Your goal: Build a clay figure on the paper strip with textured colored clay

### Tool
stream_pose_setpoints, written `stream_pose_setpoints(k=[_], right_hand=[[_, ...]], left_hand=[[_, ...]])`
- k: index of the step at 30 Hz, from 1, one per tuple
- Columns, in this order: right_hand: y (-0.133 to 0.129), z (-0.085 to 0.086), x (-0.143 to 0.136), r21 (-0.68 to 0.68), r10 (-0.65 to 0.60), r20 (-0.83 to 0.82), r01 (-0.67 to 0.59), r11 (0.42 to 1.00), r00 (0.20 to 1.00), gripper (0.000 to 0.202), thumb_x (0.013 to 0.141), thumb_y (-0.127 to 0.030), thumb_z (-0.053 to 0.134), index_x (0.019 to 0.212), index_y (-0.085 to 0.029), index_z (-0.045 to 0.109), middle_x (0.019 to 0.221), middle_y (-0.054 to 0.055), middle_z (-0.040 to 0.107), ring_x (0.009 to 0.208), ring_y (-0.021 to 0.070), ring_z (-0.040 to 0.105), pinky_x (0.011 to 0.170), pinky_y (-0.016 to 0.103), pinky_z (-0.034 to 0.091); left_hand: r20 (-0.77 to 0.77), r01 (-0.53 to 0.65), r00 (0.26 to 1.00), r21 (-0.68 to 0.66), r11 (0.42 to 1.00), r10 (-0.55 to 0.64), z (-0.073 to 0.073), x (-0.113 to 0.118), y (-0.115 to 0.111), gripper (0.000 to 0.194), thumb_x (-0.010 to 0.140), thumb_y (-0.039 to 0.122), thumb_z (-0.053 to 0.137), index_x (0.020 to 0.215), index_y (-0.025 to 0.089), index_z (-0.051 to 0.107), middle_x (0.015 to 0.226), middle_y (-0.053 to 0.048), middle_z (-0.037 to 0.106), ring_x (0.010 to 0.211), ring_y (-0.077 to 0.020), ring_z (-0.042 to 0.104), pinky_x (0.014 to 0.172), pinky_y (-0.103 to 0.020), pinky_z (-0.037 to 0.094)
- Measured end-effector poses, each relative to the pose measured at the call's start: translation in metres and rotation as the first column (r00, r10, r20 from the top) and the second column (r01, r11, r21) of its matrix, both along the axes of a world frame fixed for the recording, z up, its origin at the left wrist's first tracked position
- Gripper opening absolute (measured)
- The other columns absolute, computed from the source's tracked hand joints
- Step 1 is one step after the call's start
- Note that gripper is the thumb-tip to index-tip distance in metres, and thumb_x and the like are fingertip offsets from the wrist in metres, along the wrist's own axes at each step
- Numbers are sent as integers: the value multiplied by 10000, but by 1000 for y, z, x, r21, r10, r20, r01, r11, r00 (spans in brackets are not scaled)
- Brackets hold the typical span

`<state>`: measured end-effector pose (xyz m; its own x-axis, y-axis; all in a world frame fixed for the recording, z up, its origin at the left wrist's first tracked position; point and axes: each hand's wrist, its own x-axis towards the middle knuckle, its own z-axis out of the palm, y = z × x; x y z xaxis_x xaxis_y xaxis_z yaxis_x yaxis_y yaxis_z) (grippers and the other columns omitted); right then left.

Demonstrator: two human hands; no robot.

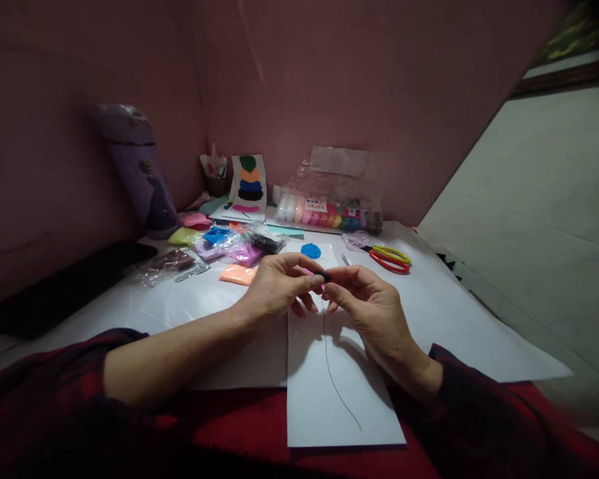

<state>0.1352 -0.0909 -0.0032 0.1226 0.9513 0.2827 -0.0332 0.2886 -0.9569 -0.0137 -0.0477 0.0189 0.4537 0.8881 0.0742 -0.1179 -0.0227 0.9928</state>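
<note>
Between the fingertips of both hands is a small piece of black clay (322, 275). My left hand (278, 283) pinches it from the left, and my right hand (372, 303) pinches it from the right. Below them lies a white paper strip (339, 412) with a thin curved dark line (332, 379) running down it. A round blue clay shape (310, 251) is near the strip's far end, beyond my fingers. A bit of pink shows behind the fingertips, mostly hidden by them.
Bagged clay in several colours (219, 239) and an orange packet (237, 275) lie at the left. Red and yellow-handled scissors (390, 259) are at the right. Further back stand a purple bottle (144, 173), a painted card (249, 186) and a bag of coloured clay (329, 211).
</note>
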Motion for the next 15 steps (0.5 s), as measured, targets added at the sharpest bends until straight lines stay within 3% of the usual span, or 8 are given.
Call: stream_pose_setpoints(k=[4,11,15], right_hand=[[-1,1,-1,32,9,13,-9,999,1000,184,693,-240,780,819,-184,658,698,-17,665,597,105,594,534,226,509],[-3,2,-2,62,-15,27,13,998,1000,152,723,-232,760,786,-187,630,644,-38,625,563,92,576,517,211,496],[-4,0,-2,93,-39,55,34,995,998,152,738,-230,748,834,-200,635,691,-36,626,584,95,590,527,216,509]], left_hand=[[2,25,1000,14,1000,-25,0,0,-1,122,726,168,668,816,85,665,452,26,552,393,-87,525,370,-179,441],[-62,43,997,80,996,-38,-1,0,-1,229,749,217,661,939,125,574,564,26,591,393,-98,524,351,-207,433],[-138,91,988,118,989,-74,1,2,-3,116,798,163,584,887,91,606,551,15,562,442,-85,535,400,-192,457]])
